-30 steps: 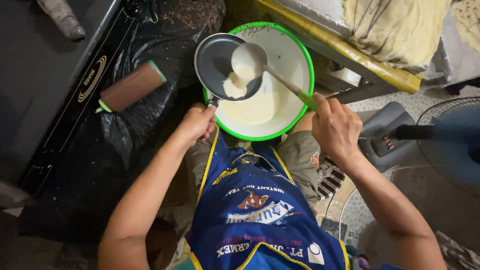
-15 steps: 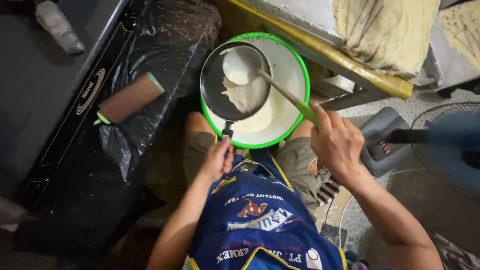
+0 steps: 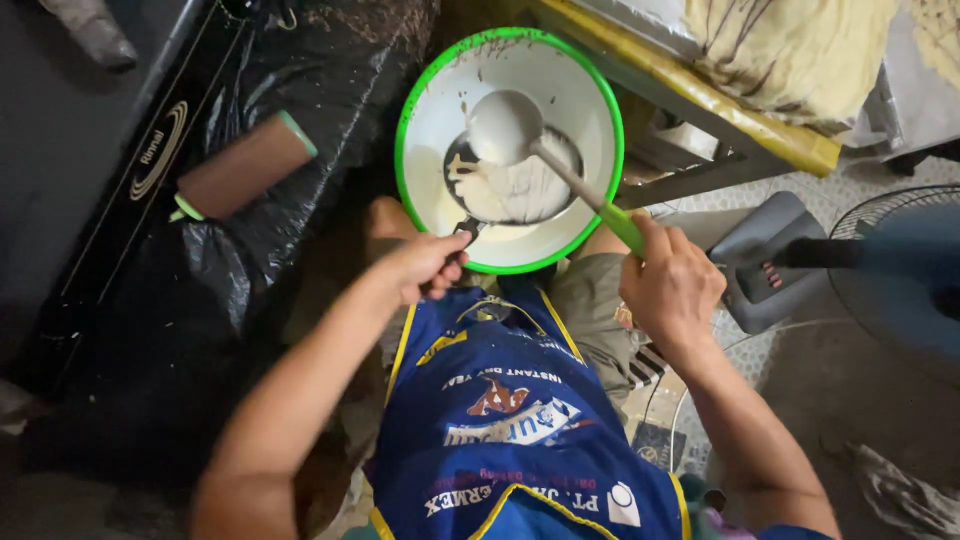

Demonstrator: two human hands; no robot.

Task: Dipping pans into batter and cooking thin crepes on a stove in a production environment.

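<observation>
A white basin with a green rim (image 3: pixel 425 120) sits between my knees, with pale batter inside. My left hand (image 3: pixel 425 265) grips the handle of a small dark pan (image 3: pixel 510 185) held tilted over the basin, its face smeared with batter. My right hand (image 3: pixel 675 285) holds the green handle of a ladle (image 3: pixel 505 125), whose batter-coated bowl rests at the pan's upper edge. A blue apron (image 3: pixel 500 400) covers my lap.
A brown roller with green ends (image 3: pixel 245 165) lies on black plastic sheeting (image 3: pixel 180 290) at the left, next to a black stove (image 3: pixel 90 130). A yellow-edged table (image 3: pixel 700 100) with cloth stands behind the basin. A grey fan (image 3: pixel 880 270) stands at the right.
My left hand slid back along the pan's handle and the pan came down lower inside the basin. The batter has spread across the pan. The ladle stayed at the pan's top.
</observation>
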